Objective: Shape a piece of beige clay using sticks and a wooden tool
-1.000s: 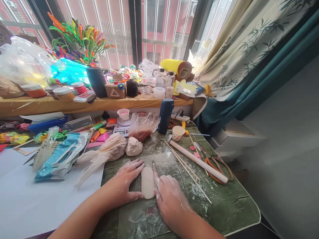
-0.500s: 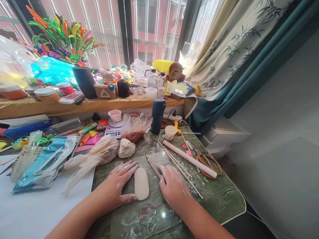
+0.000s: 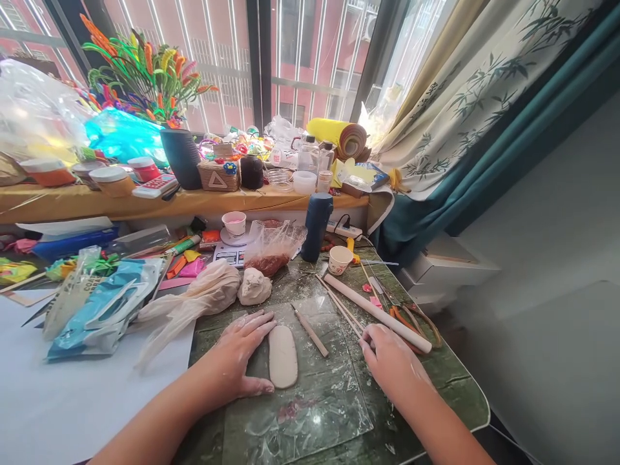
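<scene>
A flat, rounded oblong of pale clay [image 3: 283, 357] lies on a clear sheet [image 3: 334, 394]. My left hand [image 3: 237, 355] rests along its left side, thumb and fingers spread, fingertips at its edge. A craft knife with a wooden handle [image 3: 310, 330] lies by itself to the right of the clay. Farther right, my right hand [image 3: 394, 358] is closed over the near part of two thin wooden sticks [image 3: 345, 307], and its fingers hide their lower ends. Both hands carry white powder. A pale rolling pin [image 3: 378, 312] lies just beyond the right hand.
A lump of clay [image 3: 254, 287] sits beside a crumpled plastic bag [image 3: 208, 290] at the back. Behind them stand a dark blue bottle [image 3: 317, 227] and a paper cup [image 3: 340, 259]. Orange-handled scissors [image 3: 404, 320] lie near the right edge. Blue-and-white packaging [image 3: 104, 310] covers part of the white paper [image 3: 130, 407].
My right hand has let go of the craft knife, leaving it on the sheet, and moved right to the wooden sticks. The left hand stays beside the clay. The view shifted left and back.
</scene>
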Action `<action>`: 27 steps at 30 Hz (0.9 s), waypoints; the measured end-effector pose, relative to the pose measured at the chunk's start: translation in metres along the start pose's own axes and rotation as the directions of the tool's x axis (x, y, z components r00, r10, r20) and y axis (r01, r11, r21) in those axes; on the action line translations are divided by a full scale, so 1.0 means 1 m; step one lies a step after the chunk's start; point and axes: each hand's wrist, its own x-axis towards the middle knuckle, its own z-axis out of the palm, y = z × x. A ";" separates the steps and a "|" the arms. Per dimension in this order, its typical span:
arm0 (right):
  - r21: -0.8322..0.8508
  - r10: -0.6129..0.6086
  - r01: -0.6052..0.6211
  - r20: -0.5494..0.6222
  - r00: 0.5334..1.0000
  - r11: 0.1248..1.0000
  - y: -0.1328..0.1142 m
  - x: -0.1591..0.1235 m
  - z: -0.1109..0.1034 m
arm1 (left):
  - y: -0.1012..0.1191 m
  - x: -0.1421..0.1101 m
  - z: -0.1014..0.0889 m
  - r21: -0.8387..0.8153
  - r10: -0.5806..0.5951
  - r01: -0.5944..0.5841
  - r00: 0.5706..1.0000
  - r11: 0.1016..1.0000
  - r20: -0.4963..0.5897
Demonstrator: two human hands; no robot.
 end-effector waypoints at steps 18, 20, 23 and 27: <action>0.323 -0.423 0.456 -0.172 0.890 0.829 -0.102 -0.038 0.028 | 0.029 0.010 0.020 -0.347 -0.047 -0.048 0.964 0.937 -0.260; 0.341 -0.416 0.452 -0.178 0.892 0.824 -0.101 -0.038 0.030 | 0.030 0.014 0.017 -0.501 -0.155 -0.002 0.950 0.865 -0.271; 0.378 -0.402 0.435 -0.166 0.901 0.818 -0.098 -0.040 0.031 | 0.028 0.020 0.014 -0.740 -0.263 0.020 0.941 0.673 -0.214; 0.516 -0.308 0.332 -0.133 0.942 0.790 -0.100 -0.037 0.025 | 0.025 0.019 0.010 -0.915 -0.248 -0.057 0.954 0.399 -0.167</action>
